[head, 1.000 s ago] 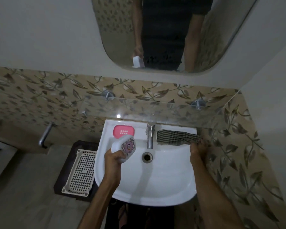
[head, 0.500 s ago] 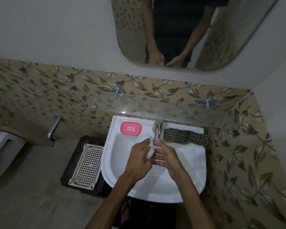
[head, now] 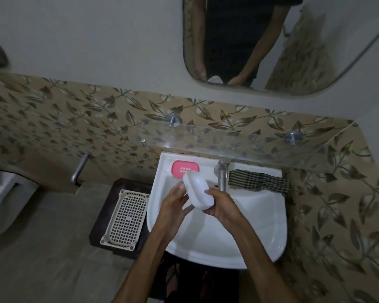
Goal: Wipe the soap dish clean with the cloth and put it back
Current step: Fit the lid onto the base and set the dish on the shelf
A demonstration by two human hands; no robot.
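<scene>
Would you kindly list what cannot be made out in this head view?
- Soap dish: its far side faces away; the left hand and right hand cover its lower end.
- Pink tray: one corner sits behind the dish.
- Checked cloth: dirt too dim to judge.
- Mirror: top cut off by the frame edge.

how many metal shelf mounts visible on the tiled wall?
2. One mount sits above the sink's left side; the other is near the shelf's right end, above the checked cloth. More could hide behind the glass glare.
</scene>
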